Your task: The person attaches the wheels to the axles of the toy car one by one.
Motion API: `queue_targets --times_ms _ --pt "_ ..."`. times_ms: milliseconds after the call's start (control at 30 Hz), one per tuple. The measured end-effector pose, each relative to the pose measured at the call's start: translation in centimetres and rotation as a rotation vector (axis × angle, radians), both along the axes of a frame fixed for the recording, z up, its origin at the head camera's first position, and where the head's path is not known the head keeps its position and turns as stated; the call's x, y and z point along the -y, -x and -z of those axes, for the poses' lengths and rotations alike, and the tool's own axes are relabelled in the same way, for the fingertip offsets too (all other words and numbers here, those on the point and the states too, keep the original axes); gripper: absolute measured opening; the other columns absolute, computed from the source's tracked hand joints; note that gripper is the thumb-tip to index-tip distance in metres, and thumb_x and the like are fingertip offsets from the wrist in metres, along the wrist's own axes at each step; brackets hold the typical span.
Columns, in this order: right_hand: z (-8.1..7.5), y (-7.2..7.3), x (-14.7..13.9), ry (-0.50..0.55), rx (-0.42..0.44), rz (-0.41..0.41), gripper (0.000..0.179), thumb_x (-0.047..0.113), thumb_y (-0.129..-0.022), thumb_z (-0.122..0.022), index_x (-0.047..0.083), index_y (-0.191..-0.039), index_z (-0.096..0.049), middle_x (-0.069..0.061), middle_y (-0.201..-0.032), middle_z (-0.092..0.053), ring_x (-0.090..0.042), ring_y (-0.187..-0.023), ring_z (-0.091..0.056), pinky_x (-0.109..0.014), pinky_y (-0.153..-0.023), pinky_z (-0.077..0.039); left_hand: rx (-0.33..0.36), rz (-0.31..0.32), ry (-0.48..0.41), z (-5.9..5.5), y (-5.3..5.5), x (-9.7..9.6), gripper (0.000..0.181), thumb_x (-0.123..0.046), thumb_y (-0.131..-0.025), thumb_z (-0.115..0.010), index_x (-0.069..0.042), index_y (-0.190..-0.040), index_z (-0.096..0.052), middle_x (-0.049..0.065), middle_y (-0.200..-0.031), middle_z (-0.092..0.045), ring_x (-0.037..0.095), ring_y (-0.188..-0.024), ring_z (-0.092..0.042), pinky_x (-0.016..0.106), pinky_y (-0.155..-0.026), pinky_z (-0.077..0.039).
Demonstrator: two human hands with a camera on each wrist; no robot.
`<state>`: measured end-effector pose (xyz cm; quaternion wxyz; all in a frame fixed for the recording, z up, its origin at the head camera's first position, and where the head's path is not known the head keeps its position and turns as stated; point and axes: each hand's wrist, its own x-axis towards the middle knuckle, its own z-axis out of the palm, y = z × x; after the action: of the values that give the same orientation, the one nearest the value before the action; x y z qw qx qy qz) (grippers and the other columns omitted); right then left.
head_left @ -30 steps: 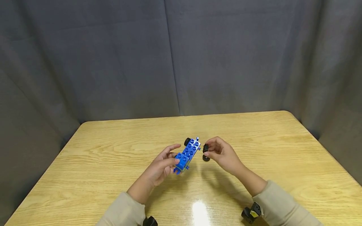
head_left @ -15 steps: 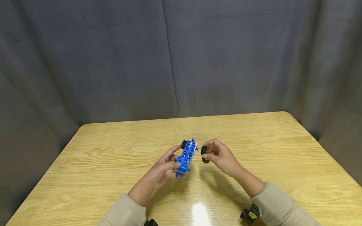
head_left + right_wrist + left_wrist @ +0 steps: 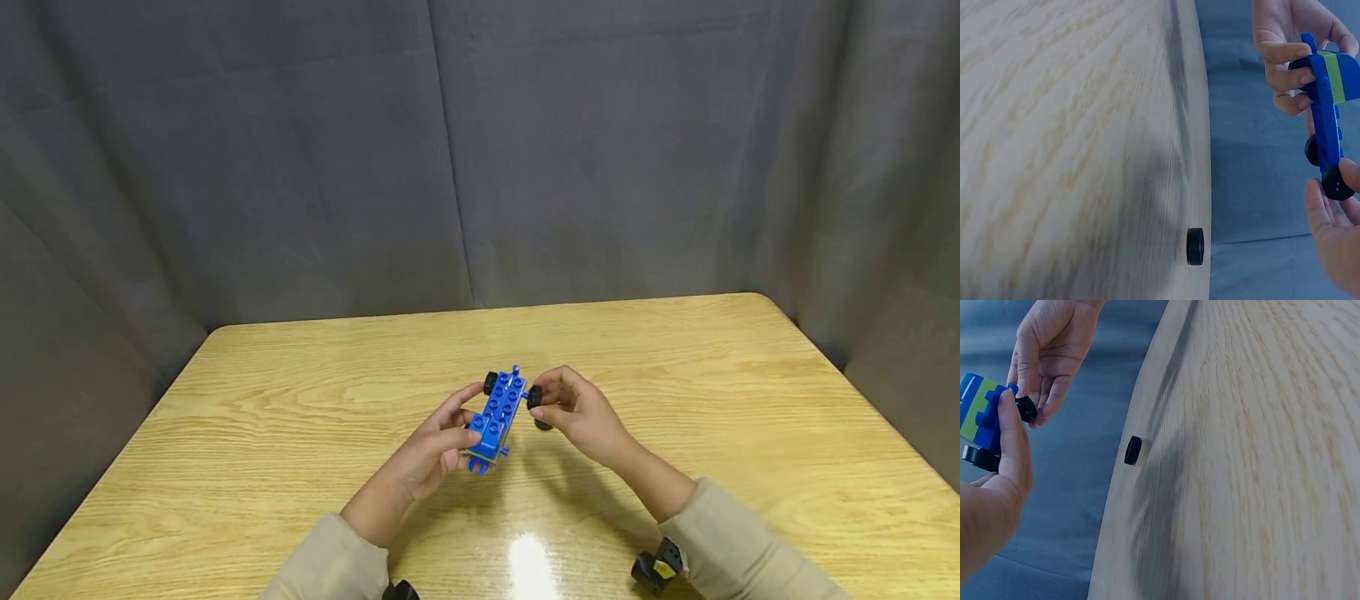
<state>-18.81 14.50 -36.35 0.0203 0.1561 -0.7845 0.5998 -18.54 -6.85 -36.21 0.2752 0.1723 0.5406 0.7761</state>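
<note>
My left hand (image 3: 423, 458) holds the rear of a blue toy car (image 3: 501, 406) above the table, thumb on its raised end. The car has studs on top and a green layer, seen best in the right wrist view. A black wheel (image 3: 490, 383) sits on its far left side, and another wheel (image 3: 1300, 64) is partly hidden behind the left fingers. My right hand (image 3: 588, 421) pinches a black wheel (image 3: 534, 397) against the peg on the car's front right side. The rear right peg (image 3: 504, 451) is bare. A loose wheel (image 3: 1134, 450) lies on the table below.
The wood-grain table (image 3: 300, 400) spreads under both hands, with a grey curtain (image 3: 337, 167) behind and at the sides. Black wrist cameras (image 3: 658, 568) sit at the sleeve cuffs.
My right hand has moved left with the wheel, from apart to the car's front right peg. My left hand has turned the car slightly, so it points more straight ahead.
</note>
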Motion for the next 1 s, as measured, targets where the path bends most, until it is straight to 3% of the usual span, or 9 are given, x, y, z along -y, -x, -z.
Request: queue_targets --times_ms 400,767,1000 --pt "0.17 -0.04 0.14 0.007 0.010 -0.005 0.026 -0.004 -0.079 -0.057 -0.004 -0.104 -0.048 -0.014 -0.092 -0.053 -0.024 -0.083 -0.053 -0.040 -0.069 -0.047 -0.005 -0.018 0.017 0.42 -0.13 -0.15 0.072 -0.004 -0.077 -0.050 -0.010 -0.138 -0.013 0.009 -0.097 -0.036 0.017 -0.078 -0.053 0.028 -0.061 -0.048" --pt "0.22 0.01 -0.03 0.012 -0.022 -0.013 0.025 -0.001 -0.081 -0.057 -0.003 -0.104 -0.048 -0.014 -0.093 -0.054 -0.024 -0.085 -0.052 -0.031 -0.071 -0.045 -0.057 0.015 0.043 0.35 0.04 0.07 0.072 -0.004 -0.079 -0.052 -0.012 -0.139 -0.013 0.012 -0.102 -0.031 0.014 -0.073 -0.052 0.026 -0.060 -0.047" --pt "0.00 0.08 -0.16 -0.007 -0.039 0.010 0.026 0.000 -0.081 -0.056 -0.003 -0.106 -0.048 -0.013 -0.093 -0.053 -0.024 -0.085 -0.050 -0.032 -0.072 -0.044 -0.066 0.004 0.043 0.07 0.08 0.06 0.071 -0.004 -0.079 -0.052 -0.012 -0.138 -0.014 0.010 -0.101 -0.030 0.013 -0.071 -0.049 0.025 -0.059 -0.046"
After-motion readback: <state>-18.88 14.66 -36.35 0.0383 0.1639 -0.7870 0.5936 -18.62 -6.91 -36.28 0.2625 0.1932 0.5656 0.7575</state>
